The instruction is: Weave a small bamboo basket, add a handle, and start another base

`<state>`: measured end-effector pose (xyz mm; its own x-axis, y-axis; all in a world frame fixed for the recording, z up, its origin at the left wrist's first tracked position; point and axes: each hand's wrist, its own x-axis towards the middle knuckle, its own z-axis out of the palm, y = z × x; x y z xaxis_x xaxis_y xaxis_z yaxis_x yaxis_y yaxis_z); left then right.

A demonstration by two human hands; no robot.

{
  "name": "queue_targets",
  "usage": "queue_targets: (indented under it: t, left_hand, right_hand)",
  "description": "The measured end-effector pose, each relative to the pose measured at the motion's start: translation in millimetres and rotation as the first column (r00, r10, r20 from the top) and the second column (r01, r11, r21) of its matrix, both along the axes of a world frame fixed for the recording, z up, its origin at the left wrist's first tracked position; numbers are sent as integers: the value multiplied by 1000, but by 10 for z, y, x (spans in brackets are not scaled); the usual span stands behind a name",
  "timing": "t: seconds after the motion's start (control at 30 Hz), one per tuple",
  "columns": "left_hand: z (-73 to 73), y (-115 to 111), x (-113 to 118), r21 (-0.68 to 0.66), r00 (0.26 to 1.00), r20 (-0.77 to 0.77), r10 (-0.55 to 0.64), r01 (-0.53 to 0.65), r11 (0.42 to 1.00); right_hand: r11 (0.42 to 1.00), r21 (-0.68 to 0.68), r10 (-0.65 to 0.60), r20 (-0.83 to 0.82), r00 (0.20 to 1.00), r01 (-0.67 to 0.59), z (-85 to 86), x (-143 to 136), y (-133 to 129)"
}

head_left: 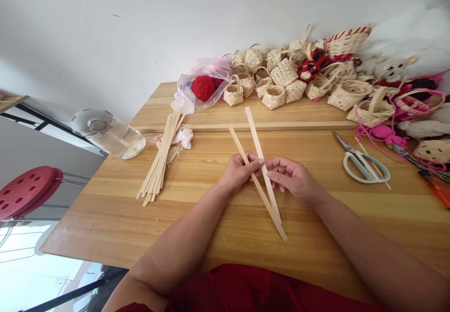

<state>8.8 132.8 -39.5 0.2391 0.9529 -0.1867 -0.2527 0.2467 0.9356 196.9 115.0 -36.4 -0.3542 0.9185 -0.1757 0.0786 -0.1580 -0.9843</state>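
Note:
Two pale flat wooden strips lie at a narrow angle to each other in front of me, their near ends close together. My left hand is closed on both, the thumb reaching over the left strip to pinch the right strip. My right hand touches the right edge of the right strip, thumb and fingers bent around it near its middle. A fanned bundle of similar strips rests on the wooden table to the left.
A clear bottle is at the left edge. Bagged red yarn and several small woven baskets line the back. Scissors lie at right, near pink yarn. A red stool stands left of the table.

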Motion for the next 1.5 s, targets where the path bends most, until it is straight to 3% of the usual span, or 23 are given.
queue_targets:
  t: [0.13, 0.37, 0.67, 0.87, 1.03, 1.17, 1.5]
  left_hand:
    - [17, 8, -2, 2, 999, -11, -41, 41, 999]
    - [60, -6, -2, 15, 995, -65, -81, 82, 997]
    - [28, -10, -6, 76, 988, -80, -130, 136, 988]
    - [-16, 32, -54, 66, 991, -22, -135, 136, 989]
    - [-22, 66, -106, 32, 986, 135, -102, 98, 995]
    - [9, 59, -131, -6, 958, 254, -131, 137, 991]
    - [4, 57, -84, -38, 991, 131, -18, 23, 999]
  right_hand:
    - [997, 68, -41, 42, 998, 39, 27, -41, -21]
    - [995, 102, -7, 61, 998, 0, 55, -52, -34]
    - [986, 164, 29, 74, 997, -40, -37, -12, -22]
    - [995, 89, -39, -15, 999, 40, 10, -9, -35]
    - [997, 24, -69, -94, 993, 71, 20, -6, -51]
    - [996, -34, -87, -134, 987, 83, 30, -16, -59]
    - [992, -44, -126, -117, 985, 122, 61, -21, -51]
